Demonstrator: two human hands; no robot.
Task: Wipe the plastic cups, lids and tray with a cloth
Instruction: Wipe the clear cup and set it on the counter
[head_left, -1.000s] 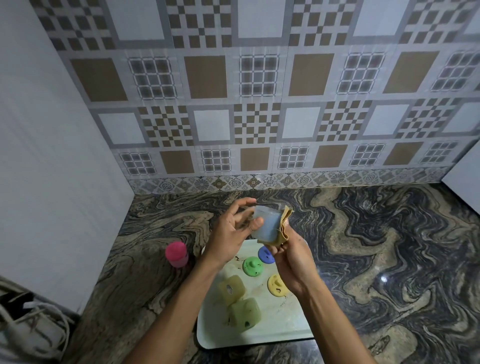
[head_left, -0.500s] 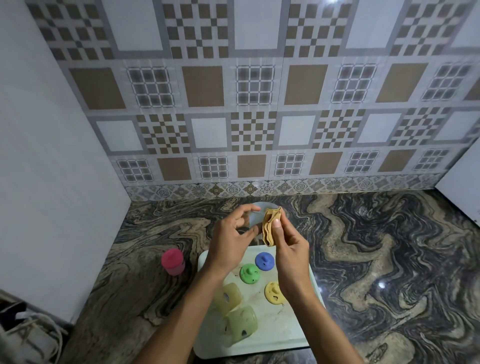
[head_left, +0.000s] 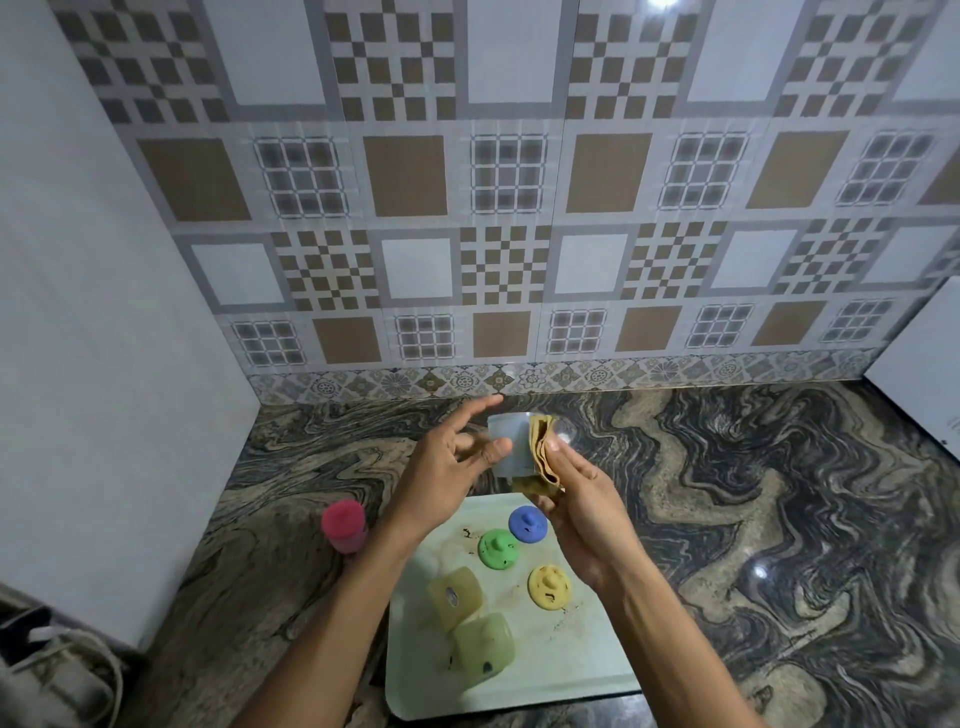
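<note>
Marble worktop (head_left: 727, 493); above tray (head_left: 571, 665) far edge, left hand (head_left: 441, 478) pinched clear cup (head_left: 511, 441), right hand (head_left: 587, 509) pinched cloth (head_left: 540, 452) over its rim; cup-wiping step; next move likely demands rotating the cup.

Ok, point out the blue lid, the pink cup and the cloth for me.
blue lid (head_left: 526, 526), head view, on the middle of its top.
pink cup (head_left: 343, 526), head view, on the middle of its body.
cloth (head_left: 540, 449), head view, on its folded upper part.

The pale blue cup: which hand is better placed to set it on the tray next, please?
Left: the left hand holds the pale blue cup, while the right hand pinches the cloth.
</note>
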